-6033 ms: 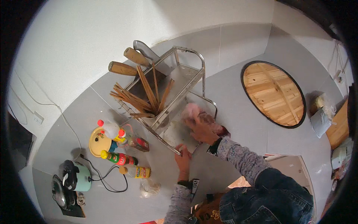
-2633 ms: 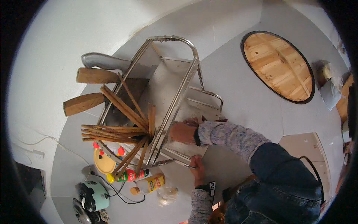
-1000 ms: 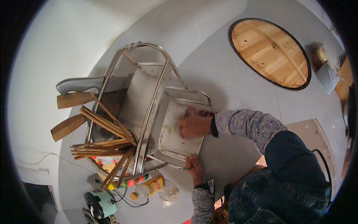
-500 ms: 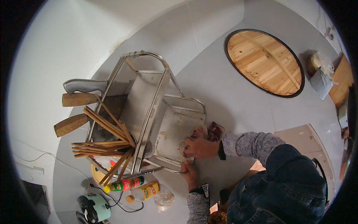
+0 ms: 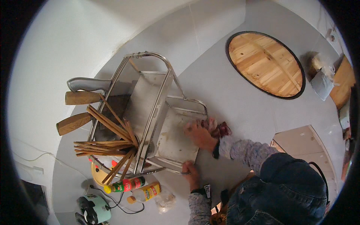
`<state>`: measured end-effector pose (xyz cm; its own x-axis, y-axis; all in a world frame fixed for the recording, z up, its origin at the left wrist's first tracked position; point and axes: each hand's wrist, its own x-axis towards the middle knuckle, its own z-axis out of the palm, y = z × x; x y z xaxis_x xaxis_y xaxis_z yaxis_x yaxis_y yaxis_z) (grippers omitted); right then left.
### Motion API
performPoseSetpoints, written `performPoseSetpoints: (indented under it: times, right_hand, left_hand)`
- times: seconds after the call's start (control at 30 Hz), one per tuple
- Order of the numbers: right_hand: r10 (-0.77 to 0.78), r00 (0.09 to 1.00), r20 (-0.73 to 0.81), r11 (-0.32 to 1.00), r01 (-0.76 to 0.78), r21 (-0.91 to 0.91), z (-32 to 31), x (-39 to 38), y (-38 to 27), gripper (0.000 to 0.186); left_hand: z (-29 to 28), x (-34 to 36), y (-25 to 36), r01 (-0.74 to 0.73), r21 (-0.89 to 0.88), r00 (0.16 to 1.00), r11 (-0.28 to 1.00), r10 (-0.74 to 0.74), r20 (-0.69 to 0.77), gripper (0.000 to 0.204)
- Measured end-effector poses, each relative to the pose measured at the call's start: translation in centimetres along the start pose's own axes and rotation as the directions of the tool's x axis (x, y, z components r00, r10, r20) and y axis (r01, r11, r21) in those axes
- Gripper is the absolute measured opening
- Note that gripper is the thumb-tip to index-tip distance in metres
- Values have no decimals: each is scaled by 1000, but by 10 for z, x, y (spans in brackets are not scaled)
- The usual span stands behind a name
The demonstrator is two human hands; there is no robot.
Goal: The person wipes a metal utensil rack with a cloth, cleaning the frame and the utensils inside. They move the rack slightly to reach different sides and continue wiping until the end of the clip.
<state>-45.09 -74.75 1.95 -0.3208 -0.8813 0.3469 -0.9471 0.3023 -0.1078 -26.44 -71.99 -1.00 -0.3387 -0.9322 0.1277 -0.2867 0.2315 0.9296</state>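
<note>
A metal kitchen rack (image 5: 154, 101) with two levels stands before me, holding knives and chopsticks. My left hand (image 5: 192, 175) is closed at the near corner of its lower rail, fingers curled over the metal. Over the lower tray (image 5: 174, 144), near its right edge, my right hand (image 5: 201, 135) is bent around a crumpled dark red and pale piece (image 5: 222, 129). Whether that is cloth or plastic I cannot make out; part of it sticks out past the hand. Pale stains show on the tray.
Several chopsticks (image 5: 103, 147) fan out leftward from the rack, beside knife handles (image 5: 83, 98). In front lie a red-green bottle (image 5: 127, 184), a clear bottle (image 5: 144, 192) and a plastic bag (image 5: 165, 200). A green appliance (image 5: 99, 208) stands lower left; a round wooden lid (image 5: 266, 63) lies far right.
My right hand has moved slightly away from my left hand, up along the tray's right edge, with the crumpled piece. The left hand stays at the rail corner.
</note>
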Motion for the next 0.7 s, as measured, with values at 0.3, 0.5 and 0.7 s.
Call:
performPoseSetpoints:
  times: [0.3,0.5,0.7]
  right_hand:
    - [-23,977,210,993,-3,121,-17,15,46,35]
    - [86,986,141,989,-101,106,-17,0,31,45]
    - [-40,940,338,985,-20,172,-35,-54,24,42]
  left_hand:
    - [-7,1,-6,-33,38,999,999,32,40,32]
    - [-3,1,-12,54,-34,998,998,-52,44,33]
    - [-3,2,-22,13,-97,999,995,-7,54,33]
